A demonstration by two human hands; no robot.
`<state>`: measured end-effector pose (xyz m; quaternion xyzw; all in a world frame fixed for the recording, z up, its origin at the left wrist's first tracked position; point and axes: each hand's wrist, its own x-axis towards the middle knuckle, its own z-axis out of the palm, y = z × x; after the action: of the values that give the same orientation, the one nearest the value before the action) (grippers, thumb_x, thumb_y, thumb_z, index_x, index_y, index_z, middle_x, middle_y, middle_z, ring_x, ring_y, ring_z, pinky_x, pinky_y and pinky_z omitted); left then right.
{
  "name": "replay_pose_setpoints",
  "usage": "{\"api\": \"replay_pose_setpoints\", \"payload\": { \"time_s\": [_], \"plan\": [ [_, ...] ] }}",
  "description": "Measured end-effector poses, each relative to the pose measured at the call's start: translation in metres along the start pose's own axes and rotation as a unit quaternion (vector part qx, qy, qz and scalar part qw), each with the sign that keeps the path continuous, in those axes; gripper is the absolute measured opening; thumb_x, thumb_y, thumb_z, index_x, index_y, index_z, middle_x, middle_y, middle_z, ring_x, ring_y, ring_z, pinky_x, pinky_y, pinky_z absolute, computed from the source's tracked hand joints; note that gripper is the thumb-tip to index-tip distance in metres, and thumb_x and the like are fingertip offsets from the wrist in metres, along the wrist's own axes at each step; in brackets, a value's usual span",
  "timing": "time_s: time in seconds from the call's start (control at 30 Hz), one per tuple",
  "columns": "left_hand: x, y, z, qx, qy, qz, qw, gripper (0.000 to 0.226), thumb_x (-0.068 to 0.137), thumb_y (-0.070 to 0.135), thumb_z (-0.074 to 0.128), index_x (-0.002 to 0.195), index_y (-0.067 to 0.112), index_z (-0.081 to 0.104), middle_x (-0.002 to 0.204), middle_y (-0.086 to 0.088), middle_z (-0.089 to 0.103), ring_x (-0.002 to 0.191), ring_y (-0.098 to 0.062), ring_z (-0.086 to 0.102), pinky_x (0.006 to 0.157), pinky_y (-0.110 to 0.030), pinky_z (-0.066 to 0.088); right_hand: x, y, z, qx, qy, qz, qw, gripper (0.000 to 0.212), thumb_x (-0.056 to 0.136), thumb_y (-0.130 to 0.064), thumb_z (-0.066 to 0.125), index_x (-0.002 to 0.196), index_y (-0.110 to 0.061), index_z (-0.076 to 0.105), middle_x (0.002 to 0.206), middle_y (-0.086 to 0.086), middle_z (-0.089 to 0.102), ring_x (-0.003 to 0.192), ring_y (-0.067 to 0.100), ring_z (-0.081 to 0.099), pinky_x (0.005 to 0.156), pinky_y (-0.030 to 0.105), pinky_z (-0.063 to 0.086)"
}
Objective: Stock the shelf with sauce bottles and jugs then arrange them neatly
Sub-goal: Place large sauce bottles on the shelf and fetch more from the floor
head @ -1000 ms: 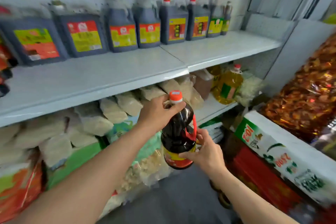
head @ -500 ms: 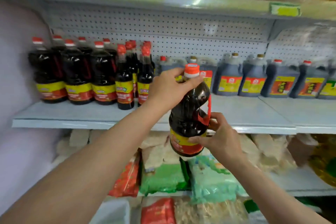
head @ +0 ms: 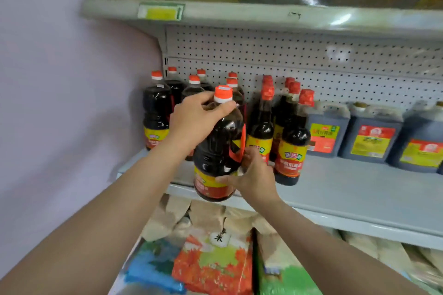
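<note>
Loading one more sauce bottle onto the shelf (head: 347, 189), left end.

Shelf is smooth grey metal, pegboard back; square jugs (head: 372, 136) right, round bottles (head: 157, 112) left. Held bottle (head: 217, 151): dark glossy plastic, long axis upright, base just off the front lip, open spot straight ahead. Left hand (head: 191, 122) grasps its neck, right hand (head: 254, 175) cups the lower side by the label.

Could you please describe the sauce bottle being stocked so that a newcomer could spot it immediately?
Look at the grey shelf under the pegboard, at its left end. In front of the orange-capped bottles there, the held bottle is gripped by the left hand at its neck and the right hand low down. It alone hangs off the shelf edge.
</note>
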<state>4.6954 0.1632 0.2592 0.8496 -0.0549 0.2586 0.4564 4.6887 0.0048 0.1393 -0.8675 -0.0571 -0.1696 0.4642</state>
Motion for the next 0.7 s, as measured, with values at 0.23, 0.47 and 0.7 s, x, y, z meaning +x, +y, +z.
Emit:
{"api": "replay_pose_setpoints", "payload": {
  "time_s": [0.23,0.47,0.7],
  "plan": [
    [0.051,-0.078,-0.045,-0.023,0.036,-0.049,0.998,0.055,0.058,0.08,0.061,0.103,0.049,0.07,0.099,0.02,0.072,0.102,-0.01,0.065,0.094,-0.041,0.052,0.055,-0.032,0.088,-0.011,-0.055,0.0,0.998,0.085,0.051,-0.042,0.098,0.119,-0.028,0.051,0.11,-0.011,0.072,0.104,0.016,0.067,0.089,0.04,0.055],
    [0.092,-0.134,-0.083,-0.031,0.048,-0.075,0.996,0.04,0.074,0.067,0.067,0.103,0.04,0.071,0.094,0.017,0.069,0.097,-0.012,0.066,0.089,-0.034,0.052,0.078,-0.063,0.153,0.01,-0.105,-0.012,0.994,0.083,0.059,-0.037,0.096,0.126,-0.024,0.048,0.114,-0.007,0.069,0.107,0.019,0.065,0.091,0.042,0.054],
    [0.123,-0.158,-0.11,-0.055,0.029,-0.104,0.993,0.035,0.093,0.042,0.065,0.123,0.022,0.064,0.103,0.007,0.062,0.097,-0.012,0.06,0.086,-0.028,0.046,0.098,-0.089,0.199,0.003,-0.121,-0.027,0.992,0.085,0.066,-0.038,0.093,0.133,-0.018,0.045,0.123,0.001,0.068,0.113,0.025,0.064,0.096,0.043,0.053]
  ]
}}
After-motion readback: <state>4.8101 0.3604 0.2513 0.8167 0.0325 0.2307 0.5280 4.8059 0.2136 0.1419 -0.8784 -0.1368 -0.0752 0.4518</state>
